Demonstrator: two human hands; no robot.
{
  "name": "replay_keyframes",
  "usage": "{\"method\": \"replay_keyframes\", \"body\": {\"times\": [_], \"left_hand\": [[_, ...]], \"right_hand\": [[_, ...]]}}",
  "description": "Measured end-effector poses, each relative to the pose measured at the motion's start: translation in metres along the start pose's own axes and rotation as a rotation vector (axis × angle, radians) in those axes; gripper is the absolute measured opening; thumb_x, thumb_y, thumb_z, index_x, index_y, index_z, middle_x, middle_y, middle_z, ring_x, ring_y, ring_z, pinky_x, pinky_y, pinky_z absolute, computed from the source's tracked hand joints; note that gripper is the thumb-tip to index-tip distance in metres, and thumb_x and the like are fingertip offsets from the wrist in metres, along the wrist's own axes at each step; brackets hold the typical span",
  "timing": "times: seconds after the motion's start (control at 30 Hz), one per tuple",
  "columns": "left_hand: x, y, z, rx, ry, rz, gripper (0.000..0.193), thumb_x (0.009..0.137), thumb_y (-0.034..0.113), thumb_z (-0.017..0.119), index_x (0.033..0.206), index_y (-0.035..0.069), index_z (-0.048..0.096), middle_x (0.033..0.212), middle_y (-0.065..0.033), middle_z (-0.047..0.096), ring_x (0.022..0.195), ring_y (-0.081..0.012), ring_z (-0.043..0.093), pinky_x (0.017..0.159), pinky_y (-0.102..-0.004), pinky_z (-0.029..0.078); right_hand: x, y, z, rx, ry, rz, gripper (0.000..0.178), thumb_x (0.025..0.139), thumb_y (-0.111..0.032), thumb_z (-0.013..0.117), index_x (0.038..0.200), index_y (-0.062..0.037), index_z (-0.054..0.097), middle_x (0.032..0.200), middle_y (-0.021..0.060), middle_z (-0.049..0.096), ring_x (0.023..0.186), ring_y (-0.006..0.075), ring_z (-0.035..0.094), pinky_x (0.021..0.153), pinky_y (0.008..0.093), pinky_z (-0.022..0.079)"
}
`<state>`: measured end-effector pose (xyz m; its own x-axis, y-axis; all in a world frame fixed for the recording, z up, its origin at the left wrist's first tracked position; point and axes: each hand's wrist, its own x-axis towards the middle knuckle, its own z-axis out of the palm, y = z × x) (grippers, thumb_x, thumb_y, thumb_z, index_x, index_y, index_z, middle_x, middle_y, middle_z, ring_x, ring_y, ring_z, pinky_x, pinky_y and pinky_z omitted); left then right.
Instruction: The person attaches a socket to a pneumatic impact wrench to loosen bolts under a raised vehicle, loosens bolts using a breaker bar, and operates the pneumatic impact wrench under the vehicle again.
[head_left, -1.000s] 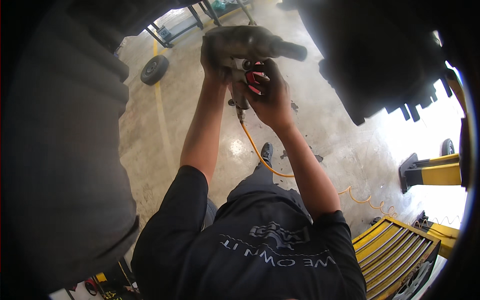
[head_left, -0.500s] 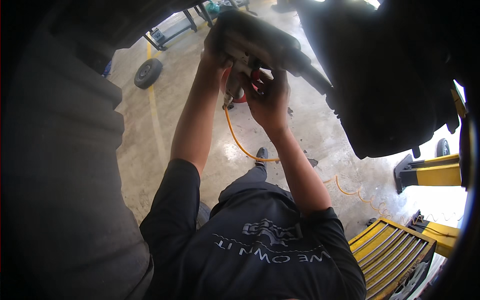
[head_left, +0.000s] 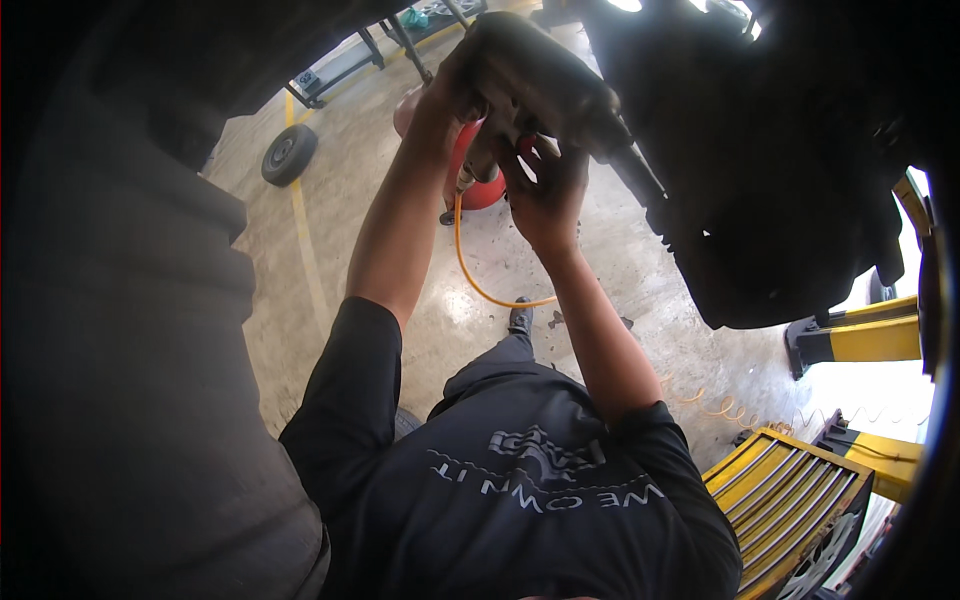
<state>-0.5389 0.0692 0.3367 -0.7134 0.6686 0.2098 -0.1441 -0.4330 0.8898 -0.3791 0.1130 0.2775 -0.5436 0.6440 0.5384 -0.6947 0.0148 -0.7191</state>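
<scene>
Both hands are raised overhead on an air impact wrench (head_left: 535,70), its dark body tilted and a long thin shaft (head_left: 640,172) pointing right. My left hand (head_left: 458,92) is closed around the rear of the tool. At the handle, my right hand (head_left: 552,200) has its fingers bent about the red trigger area; part of that grip is hidden. An orange air hose (head_left: 470,275) hangs from the handle's lower end. The shaft's tip is at the edge of a large dark vehicle part (head_left: 780,220); whether it touches is too dark to tell.
Dark vehicle parts (head_left: 130,350) also crowd the left side. A tire (head_left: 290,155) lies on the concrete floor, and a red round object (head_left: 486,192) stands behind the tool. At right are a yellow lift post arm (head_left: 875,330), a yellow slatted rack (head_left: 785,500) and a coiled hose (head_left: 725,408).
The wrench and both hands have shifted slightly right. More of the red object behind the tool shows now. Both hands keep their hold.
</scene>
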Motion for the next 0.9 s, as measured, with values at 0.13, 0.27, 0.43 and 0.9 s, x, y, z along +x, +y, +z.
{"method": "replay_keyframes", "body": {"times": [0.13, 0.27, 0.43, 0.9], "left_hand": [[0.007, -0.008, -0.015, -0.125, -0.258, -0.025, 0.066, 0.084, 0.049, 0.058, 0.129, 0.003, 0.046, 0.120, -0.0129, 0.057, 0.107, -0.0245, 0.058, 0.087, -0.0369, 0.050], [0.017, -0.017, -0.010, -0.243, -0.532, 0.040, 0.076, 0.079, 0.054, 0.064, 0.132, 0.004, 0.042, 0.126, -0.0136, 0.052, 0.112, -0.0258, 0.055, 0.091, -0.0385, 0.049], [0.011, -0.019, -0.007, -0.215, -0.473, 0.048, 0.072, 0.081, 0.053, 0.061, 0.130, 0.003, 0.045, 0.125, -0.0137, 0.052, 0.111, -0.0252, 0.055, 0.092, -0.0374, 0.047], [-0.018, 0.013, -0.009, -0.229, -0.091, -0.107, 0.057, 0.081, 0.034, 0.065, 0.120, -0.005, 0.051, 0.111, -0.0162, 0.061, 0.100, -0.0286, 0.061, 0.090, -0.0404, 0.049]], "right_hand": [[0.004, 0.014, -0.012, -0.098, -0.144, -0.057, 0.046, 0.081, 0.006, 0.064, 0.119, 0.0013, 0.040, 0.108, 0.0088, 0.052, 0.092, 0.0154, 0.055, 0.081, 0.0296, 0.050], [0.011, 0.028, -0.022, 0.232, -0.175, 0.201, 0.022, 0.088, -0.011, 0.063, 0.106, 0.0009, 0.059, 0.097, 0.0070, 0.063, 0.091, 0.0124, 0.059, 0.081, 0.0279, 0.047], [0.014, 0.012, -0.035, -0.061, -0.323, 0.123, 0.032, 0.089, -0.020, 0.062, 0.114, -0.0005, 0.056, 0.108, 0.0084, 0.061, 0.102, 0.0161, 0.056, 0.089, 0.0290, 0.043], [-0.021, -0.024, -0.022, 0.072, 0.341, -0.334, 0.040, 0.097, -0.034, 0.046, 0.120, -0.0026, 0.042, 0.102, 0.0129, 0.055, 0.092, 0.0209, 0.057, 0.070, 0.0379, 0.049]]}}
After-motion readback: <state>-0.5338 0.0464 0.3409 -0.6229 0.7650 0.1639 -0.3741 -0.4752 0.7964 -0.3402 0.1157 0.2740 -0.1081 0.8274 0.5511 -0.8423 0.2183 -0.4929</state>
